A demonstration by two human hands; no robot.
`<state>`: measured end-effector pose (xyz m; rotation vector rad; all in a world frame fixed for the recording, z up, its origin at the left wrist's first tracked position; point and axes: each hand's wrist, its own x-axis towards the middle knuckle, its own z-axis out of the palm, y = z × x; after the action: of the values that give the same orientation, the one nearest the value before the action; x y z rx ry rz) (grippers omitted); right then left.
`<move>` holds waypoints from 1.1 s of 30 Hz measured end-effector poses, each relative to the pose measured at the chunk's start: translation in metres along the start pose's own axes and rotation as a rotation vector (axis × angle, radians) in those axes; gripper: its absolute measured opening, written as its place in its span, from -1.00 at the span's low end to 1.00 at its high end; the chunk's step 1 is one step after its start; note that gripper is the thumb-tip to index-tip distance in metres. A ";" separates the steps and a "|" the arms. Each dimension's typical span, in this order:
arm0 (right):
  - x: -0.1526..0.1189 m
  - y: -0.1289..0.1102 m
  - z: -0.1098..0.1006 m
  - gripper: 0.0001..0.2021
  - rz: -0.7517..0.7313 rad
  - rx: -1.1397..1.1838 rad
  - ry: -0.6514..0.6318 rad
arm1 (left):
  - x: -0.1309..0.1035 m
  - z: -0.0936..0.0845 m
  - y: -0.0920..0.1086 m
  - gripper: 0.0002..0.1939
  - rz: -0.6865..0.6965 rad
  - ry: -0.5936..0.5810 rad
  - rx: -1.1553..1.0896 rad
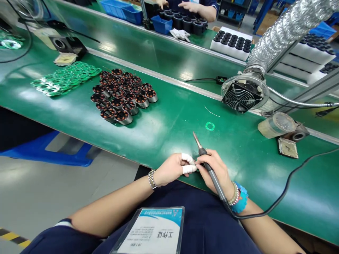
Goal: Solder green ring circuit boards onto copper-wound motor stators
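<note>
My right hand is closed around a soldering iron, whose metal tip points up and away over the bench. White wraps cover the thumb and forefinger of my left hand, which is closed in a pinch. The fingertips of both hands meet near the bench's front edge. A little green shows between them, but the small thing there is mostly hidden. Beyond the iron's tip, a green ring-shaped circuit board lies flat on the green bench.
Several motor stators with copper windings stand left of centre, beside stacked green ring boards. On the right are a fume fan on a foil duct, a clouded cup and an iron stand. A co-worker's hands are across the bench.
</note>
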<state>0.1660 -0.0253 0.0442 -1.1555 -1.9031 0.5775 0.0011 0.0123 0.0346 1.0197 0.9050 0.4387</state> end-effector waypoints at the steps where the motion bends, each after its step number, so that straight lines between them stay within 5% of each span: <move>1: -0.001 -0.001 0.001 -0.80 0.013 -0.005 0.009 | -0.001 0.000 0.000 -0.80 0.005 0.004 -0.006; 9: -0.009 -0.010 0.003 -0.77 0.045 -0.036 0.051 | -0.006 0.002 -0.004 -0.83 0.025 0.008 -0.112; 20: -0.027 -0.020 -0.052 -0.70 0.070 0.127 0.008 | -0.003 0.000 -0.005 -0.85 -0.029 0.029 -0.024; 33: -0.024 -0.020 -0.049 -0.76 0.081 0.149 -0.062 | -0.003 0.000 -0.005 -0.87 -0.025 0.044 -0.029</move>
<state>0.2026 -0.0577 0.0765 -1.1331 -1.8376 0.7938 -0.0012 0.0081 0.0313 0.9746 0.9471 0.4534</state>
